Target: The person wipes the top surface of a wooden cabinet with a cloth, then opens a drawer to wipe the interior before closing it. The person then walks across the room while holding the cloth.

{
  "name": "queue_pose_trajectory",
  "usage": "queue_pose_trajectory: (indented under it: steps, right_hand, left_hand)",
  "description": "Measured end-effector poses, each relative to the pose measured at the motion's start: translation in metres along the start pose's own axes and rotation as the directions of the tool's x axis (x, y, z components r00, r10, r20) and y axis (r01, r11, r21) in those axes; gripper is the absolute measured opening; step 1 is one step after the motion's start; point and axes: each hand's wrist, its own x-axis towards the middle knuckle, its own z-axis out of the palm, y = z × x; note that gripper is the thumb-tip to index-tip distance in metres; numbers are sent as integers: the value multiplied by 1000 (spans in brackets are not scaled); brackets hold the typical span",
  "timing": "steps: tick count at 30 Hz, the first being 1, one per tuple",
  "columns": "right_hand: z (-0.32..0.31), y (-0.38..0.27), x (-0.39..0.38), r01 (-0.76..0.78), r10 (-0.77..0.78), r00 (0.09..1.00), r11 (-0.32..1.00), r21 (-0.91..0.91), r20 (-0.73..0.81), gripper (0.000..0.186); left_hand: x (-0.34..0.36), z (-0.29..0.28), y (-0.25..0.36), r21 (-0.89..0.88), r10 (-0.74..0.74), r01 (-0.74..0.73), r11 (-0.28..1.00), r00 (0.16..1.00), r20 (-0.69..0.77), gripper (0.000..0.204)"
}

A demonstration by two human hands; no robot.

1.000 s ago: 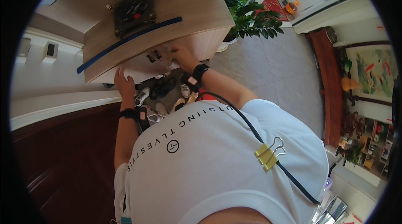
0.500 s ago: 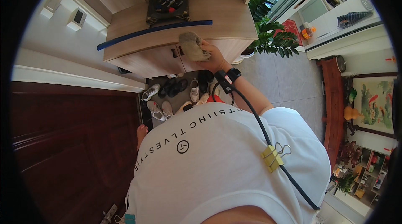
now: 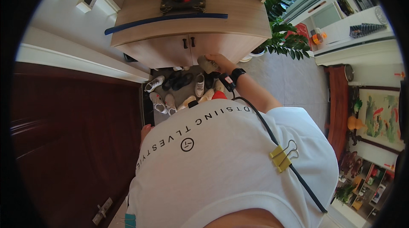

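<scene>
My right hand [image 3: 220, 62] is closed around a grey-brown cloth [image 3: 207, 64]. It is low in front of the right door [image 3: 223, 45] of a light wooden cabinet, just above the shoes on the floor. Whether the cloth touches the door I cannot tell. Only a small part of my left hand [image 3: 146, 130] shows, beside the dark red door; my white shirt hides most of it, and its fingers cannot be made out. A long blue strip [image 3: 166, 19] lies along the cabinet top [image 3: 243, 23], and a dark square tray [image 3: 166, 4] with small items stands behind it.
Several shoes [image 3: 182, 82] stand on the floor below the cabinet. A leafy potted plant [image 3: 283, 36] is at its right. The dark red door [image 3: 76, 138] fills the left side. A black cable [image 3: 266, 126] runs from my right wrist, held by a yellow binder clip [image 3: 280, 158].
My right hand, with the cloth, has gone down from the front edge of the cabinet top to the lower part of the right door. The view has shifted slightly.
</scene>
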Motion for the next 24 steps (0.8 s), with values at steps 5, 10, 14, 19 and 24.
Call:
queue_pose_trajectory:
  steps: [5,10,14,19,24]
  right_hand:
    - [24,-35,53,64,-84,993,975,-212,-88,59]
    - [44,-54,94,2,1,1000,942,-335,7,71]
    - [42,-36,99,82,-80,997,951,-299,18,59]
    - [30,25,78,249,-297,954,682,-688,51,49]
    - [24,82,35,274,-302,952,781,-562,44,36]
  left_hand:
    - [-16,-12,-8,604,-27,55,795,998,-56,39]
    - [-48,-30,-44,608,-81,184,773,978,-193,45]
    - [-67,-47,-70,517,-100,168,839,983,-156,42]
    - [-59,-37,-25,104,-346,365,925,923,-166,29]
    - [-6,41,89,430,-63,53,901,998,10,33]
